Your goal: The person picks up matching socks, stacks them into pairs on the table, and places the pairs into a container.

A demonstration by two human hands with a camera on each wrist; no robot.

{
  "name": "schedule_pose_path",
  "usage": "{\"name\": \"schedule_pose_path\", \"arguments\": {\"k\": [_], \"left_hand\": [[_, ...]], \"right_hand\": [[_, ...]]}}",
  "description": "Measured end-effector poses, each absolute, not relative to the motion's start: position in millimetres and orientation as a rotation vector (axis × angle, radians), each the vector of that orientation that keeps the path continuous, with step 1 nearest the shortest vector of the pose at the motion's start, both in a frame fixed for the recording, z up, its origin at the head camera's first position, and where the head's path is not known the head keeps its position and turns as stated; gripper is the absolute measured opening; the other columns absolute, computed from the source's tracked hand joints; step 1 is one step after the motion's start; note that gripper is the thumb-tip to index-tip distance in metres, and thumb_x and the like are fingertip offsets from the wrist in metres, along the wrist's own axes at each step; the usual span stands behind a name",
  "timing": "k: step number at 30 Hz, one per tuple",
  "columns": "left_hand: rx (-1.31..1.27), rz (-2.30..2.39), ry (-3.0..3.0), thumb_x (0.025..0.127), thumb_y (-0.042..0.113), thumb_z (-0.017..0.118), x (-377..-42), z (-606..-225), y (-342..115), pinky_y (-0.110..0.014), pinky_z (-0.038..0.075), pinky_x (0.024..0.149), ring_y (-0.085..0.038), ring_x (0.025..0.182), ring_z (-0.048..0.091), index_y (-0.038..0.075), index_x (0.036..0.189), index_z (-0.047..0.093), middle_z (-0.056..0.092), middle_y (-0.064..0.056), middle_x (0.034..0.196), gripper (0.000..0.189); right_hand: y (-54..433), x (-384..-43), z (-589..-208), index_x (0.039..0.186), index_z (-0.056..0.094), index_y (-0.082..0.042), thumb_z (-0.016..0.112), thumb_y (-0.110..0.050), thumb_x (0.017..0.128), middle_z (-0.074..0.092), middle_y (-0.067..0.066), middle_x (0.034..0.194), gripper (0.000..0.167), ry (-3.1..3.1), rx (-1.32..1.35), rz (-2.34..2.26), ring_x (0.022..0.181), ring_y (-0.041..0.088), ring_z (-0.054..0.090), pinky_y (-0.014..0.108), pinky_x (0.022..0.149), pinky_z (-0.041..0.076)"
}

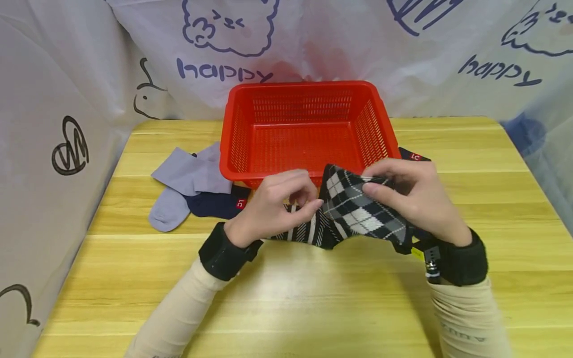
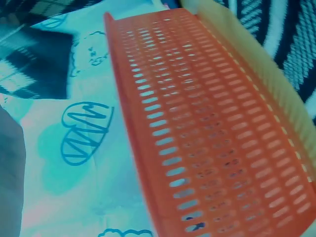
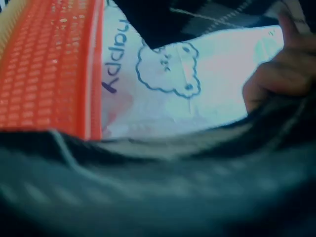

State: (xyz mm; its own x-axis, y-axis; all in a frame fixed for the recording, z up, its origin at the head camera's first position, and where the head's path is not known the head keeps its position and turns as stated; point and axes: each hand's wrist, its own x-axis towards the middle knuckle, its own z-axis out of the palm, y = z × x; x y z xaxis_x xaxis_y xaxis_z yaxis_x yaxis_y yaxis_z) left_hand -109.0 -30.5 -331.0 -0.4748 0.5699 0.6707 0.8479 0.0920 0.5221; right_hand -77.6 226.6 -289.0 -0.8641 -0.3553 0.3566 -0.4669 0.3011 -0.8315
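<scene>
Argyle sock [image 1: 364,211] hung before the red basket [image 1: 230,144]; I saw the right hand [image 1: 414,199] pinching it, thumb against fingers. The left hand [image 1: 277,206] curled beside it, though whether it gripped anything I couldn't tell.

Wht sheet [image 1: 349,49] w/ "happy" doodles [image 1: 226,71] behind wood tbl [image 1: 286,298].

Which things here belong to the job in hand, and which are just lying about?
Seemingly in the job:
argyle sock, held by the right hand
striped sock, partly behind the left hand

Apparently lying about, not held:
lavender-grey socks
navy sock beside them
red basket, possibly needed later
</scene>
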Motion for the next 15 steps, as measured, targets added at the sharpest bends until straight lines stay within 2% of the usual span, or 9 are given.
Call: {"name": "schedule_pose_path", "arguments": {"k": [3,5,7,9,12,15], "left_hand": [[-1.343,-1.385,-2.033,0.08,0.006,0.074,-107.9,-325.8,-30.6,-0.025,0.05,0.077,-0.017,0.086,0.056,0.003,0.096,0.06,0.06,-0.008,0.089,0.022],[-1.354,-1.419,-2.082,0.079,0.009,0.078,-107.9,-323.7,-31.5,-0.029,0.052,0.089,-0.017,0.098,0.058,0.003,0.107,0.06,0.063,-0.01,0.102,0.034],[-1.395,-1.436,-2.166,0.08,0.013,0.08,-108.0,-323.0,-33.0,-0.029,0.051,0.095,-0.016,0.104,0.059,0.004,0.114,0.06,0.064,-0.009,0.109,0.041],[-1.426,-1.416,-2.28,0.081,0.018,0.08,-107.7,-323.2,-35.1,-0.028,0.051,0.092,-0.013,0.099,0.06,0.005,0.114,0.062,0.066,-0.006,0.107,0.04],[-1.473,-1.328,-2.442,0.083,0.025,0.078,-109.6,-325.4,-37.6,-0.025,0.049,0.077,-0.009,0.081,0.056,0.01,0.103,0.065,0.064,0.0,0.088,0.028],[-1.518,-1.235,-2.557,0.086,0.027,0.075,-113.4,-326.4,-40.1,-0.023,0.046,0.072,-0.006,0.075,0.052,0.012,0.096,0.067,0.061,0.004,0.081,0.02]], "right_hand": [[216.0,-77.7,-292.6,0.101,0.071,-0.011,0.071,0.001,0.084,0.069,-0.006,0.086,0.021,-2.592,0.85,1.477,0.073,0.008,0.062,0.021,0.069,0.054],[208.8,-78.6,-295.8,0.103,0.071,-0.012,0.071,-0.001,0.085,0.07,-0.005,0.089,0.021,-2.638,0.9,1.435,0.078,0.008,0.061,0.022,0.07,0.053],[202.1,-79.5,-300.2,0.103,0.071,-0.014,0.072,-0.003,0.086,0.07,-0.005,0.092,0.021,-2.659,0.948,1.421,0.081,0.007,0.061,0.022,0.072,0.052],[195.7,-80.4,-303.9,0.105,0.07,-0.015,0.072,-0.006,0.087,0.07,-0.004,0.094,0.02,-2.67,0.99,1.42,0.083,0.006,0.061,0.021,0.074,0.051],[187.9,-82.1,-309.8,0.105,0.07,-0.015,0.072,-0.007,0.087,0.071,-0.004,0.096,0.019,-2.672,1.044,1.389,0.085,0.005,0.061,0.021,0.076,0.051],[183.3,-84.0,-313.4,0.104,0.07,-0.014,0.072,-0.009,0.088,0.072,-0.003,0.096,0.018,-2.707,1.061,1.35,0.085,0.005,0.061,0.021,0.077,0.052]]}}
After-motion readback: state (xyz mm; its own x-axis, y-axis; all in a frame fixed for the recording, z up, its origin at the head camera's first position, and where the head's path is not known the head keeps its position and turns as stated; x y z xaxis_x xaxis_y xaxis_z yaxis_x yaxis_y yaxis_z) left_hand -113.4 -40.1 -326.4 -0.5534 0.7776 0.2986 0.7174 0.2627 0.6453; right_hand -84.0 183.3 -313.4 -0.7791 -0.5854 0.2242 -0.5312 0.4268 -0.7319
